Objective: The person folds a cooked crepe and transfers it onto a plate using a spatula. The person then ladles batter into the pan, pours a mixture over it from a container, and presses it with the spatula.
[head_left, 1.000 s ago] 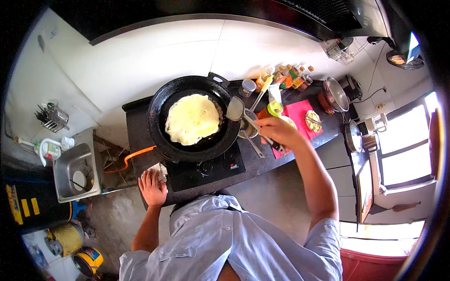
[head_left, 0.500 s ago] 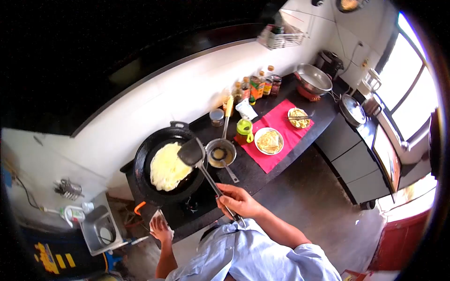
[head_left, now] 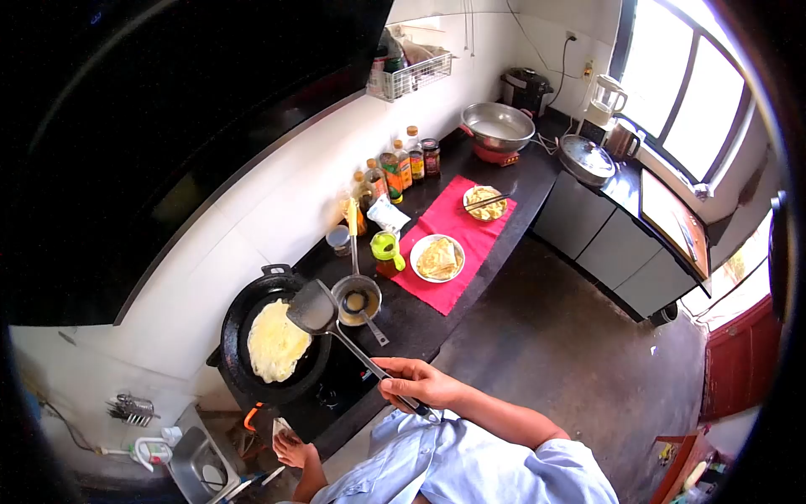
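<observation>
My right hand [head_left: 420, 383] is closed round the handle of a black spatula [head_left: 313, 307]. The blade is raised over the right rim of the black pan [head_left: 238, 366]. In that pan lies a flat, pale yellow pancake [head_left: 278, 343]. At the counter's front edge, below the pan, my left hand [head_left: 294, 448] has its fingers curled on a white cloth [head_left: 280, 426], partly hidden by the hand. Beside the pan stands a saucepan [head_left: 344, 286] of pale batter with a grey ladle [head_left: 373, 328] in it.
On a red cloth [head_left: 437, 296] stand a plate of folded pancakes [head_left: 440, 259] and a bowl of food [head_left: 485, 203] with chopsticks. A green-lidded jar [head_left: 387, 249] is near the saucepan. Several sauce bottles [head_left: 392, 175] line the wall. At lower left is a sink [head_left: 200, 454].
The view has swung to the right, so the pan and counter sit further left and the window shows more. The spatula stays in my right hand, still raised near the pan.
</observation>
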Action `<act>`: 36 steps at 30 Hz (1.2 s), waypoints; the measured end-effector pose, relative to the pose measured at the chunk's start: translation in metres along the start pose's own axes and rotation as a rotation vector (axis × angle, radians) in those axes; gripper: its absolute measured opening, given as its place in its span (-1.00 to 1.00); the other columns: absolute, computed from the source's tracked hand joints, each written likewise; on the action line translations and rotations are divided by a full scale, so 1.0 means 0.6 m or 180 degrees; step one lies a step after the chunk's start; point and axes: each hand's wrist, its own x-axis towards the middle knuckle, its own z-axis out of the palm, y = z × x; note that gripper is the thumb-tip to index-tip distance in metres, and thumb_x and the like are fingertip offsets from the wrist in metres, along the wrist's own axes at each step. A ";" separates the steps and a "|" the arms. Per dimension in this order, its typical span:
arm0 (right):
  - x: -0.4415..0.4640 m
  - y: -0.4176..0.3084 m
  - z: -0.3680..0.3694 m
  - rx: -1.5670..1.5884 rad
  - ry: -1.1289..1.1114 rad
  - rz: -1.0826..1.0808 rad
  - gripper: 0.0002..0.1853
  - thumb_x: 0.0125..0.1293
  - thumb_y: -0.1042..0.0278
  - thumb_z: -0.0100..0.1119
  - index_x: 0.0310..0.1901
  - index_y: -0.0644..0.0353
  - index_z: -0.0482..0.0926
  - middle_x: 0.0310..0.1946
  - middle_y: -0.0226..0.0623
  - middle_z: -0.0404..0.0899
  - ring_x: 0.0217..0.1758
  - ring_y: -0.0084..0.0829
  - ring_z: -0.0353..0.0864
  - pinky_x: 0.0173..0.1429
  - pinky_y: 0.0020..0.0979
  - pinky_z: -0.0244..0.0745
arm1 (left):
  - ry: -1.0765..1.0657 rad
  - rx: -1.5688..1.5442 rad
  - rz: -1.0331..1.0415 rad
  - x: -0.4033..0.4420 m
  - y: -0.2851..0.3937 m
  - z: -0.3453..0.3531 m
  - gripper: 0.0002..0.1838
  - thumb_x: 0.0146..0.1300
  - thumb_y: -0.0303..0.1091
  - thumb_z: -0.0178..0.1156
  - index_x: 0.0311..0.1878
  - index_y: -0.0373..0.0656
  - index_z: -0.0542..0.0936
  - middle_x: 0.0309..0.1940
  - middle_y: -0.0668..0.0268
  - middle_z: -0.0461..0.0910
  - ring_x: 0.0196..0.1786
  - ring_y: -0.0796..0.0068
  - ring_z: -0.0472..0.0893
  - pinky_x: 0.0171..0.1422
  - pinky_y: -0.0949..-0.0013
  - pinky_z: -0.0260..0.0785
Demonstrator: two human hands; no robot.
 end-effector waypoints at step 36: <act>0.089 0.081 0.037 -0.0031 0.0260 0.0410 -0.60 0.60 0.43 0.08 0.38 0.36 0.43 -0.34 -0.32 0.51 -0.57 -0.53 0.50 -0.53 -0.47 0.33 | -0.0157 0.0210 0.0581 -0.005 0.026 -0.059 -0.46 0.62 -0.04 -0.11 0.57 0.12 0.42 0.62 0.29 0.32 0.70 0.11 0.16 0.68 -0.29 0.01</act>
